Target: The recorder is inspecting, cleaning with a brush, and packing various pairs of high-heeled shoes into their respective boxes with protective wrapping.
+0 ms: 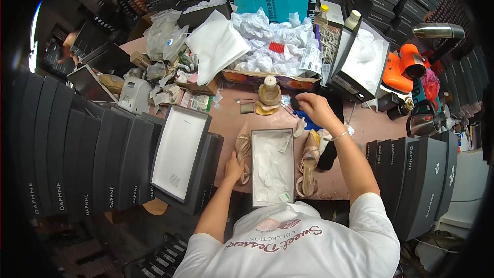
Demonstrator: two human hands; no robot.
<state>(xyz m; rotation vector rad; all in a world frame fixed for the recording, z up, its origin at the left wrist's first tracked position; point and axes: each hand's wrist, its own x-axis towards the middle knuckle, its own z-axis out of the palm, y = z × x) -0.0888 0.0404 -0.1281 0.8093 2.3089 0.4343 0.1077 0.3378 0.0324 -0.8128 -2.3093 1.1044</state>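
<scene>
At the left of the open shoe box (272, 141) is a beige slingback shoe (243, 146), standing on the pinkish table. My left hand (234, 168) is closed around its side near the heel. White tissue paper lines the box in front of me. The matching slingback shoe (309, 162) lies along the box's right side. Farther out, my right hand (315, 108) is over the table with its fingers drawn together, beside a small dark object (295, 103) and above a blue cloth (307, 121). What its fingers hold, if anything, is hidden.
A bottle (270, 92) stands beyond the box. Behind it sits a carton full of crumpled white paper (267, 46). A box lid (181, 152) leans on stacked dark shoe boxes (98, 149) at left; more boxes (411, 180), a kettle (423, 119) and an orange machine (404, 69) stand at right.
</scene>
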